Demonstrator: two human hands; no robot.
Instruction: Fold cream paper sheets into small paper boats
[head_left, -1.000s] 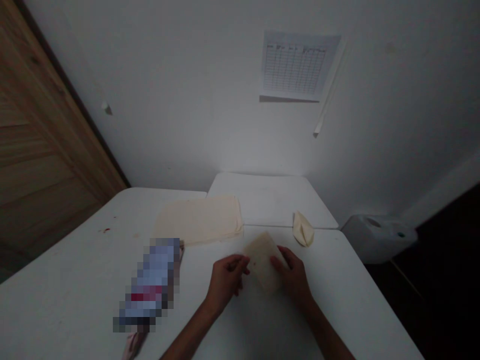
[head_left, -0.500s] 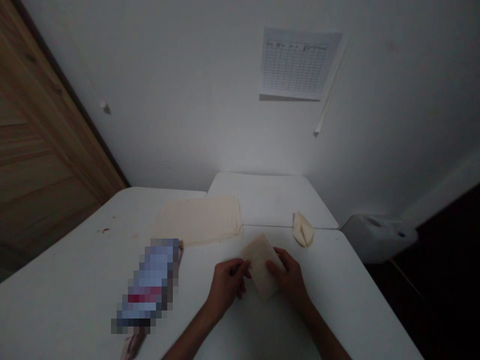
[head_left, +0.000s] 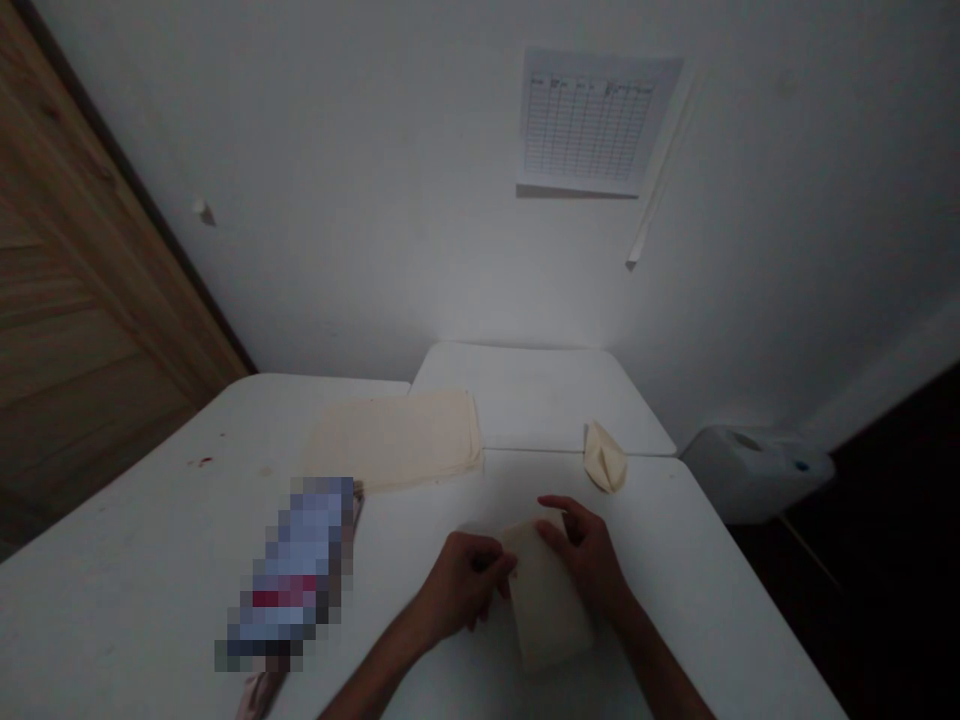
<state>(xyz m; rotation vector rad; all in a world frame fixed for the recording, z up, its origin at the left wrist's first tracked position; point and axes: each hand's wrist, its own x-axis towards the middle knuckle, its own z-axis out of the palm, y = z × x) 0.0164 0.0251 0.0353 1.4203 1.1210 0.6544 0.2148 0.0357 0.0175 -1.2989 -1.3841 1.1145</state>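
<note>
My left hand [head_left: 474, 580] pinches the left edge of a folded cream sheet [head_left: 551, 620] between thumb and fingers. The sheet hangs tilted over the white table, its lower end toward me. Whether it is cloth, paper or thin pastry I cannot tell. At its upper right, my right hand [head_left: 589, 555] has thumb and index finger spread apart, the thumb by the sheet's top edge; its other fingers are partly hidden. Beyond the right hand lies a small folded cream piece [head_left: 605, 460] with pointed corners. A flat stack of cream sheets [head_left: 397, 440] rests further back, left of the hands.
A blurred-out blue and pink packet [head_left: 289, 565] lies left of my left arm on the white table [head_left: 150, 560]. Behind, a printed form [head_left: 589, 125] hangs on the wall. A whitish plastic container [head_left: 757, 475] stands past the table's right edge, and a wooden door [head_left: 75, 280] is at left.
The folded sheet has come down toward me and turned a little. My right hand's index finger has lifted and spread from the thumb; the left hand keeps its pinch.
</note>
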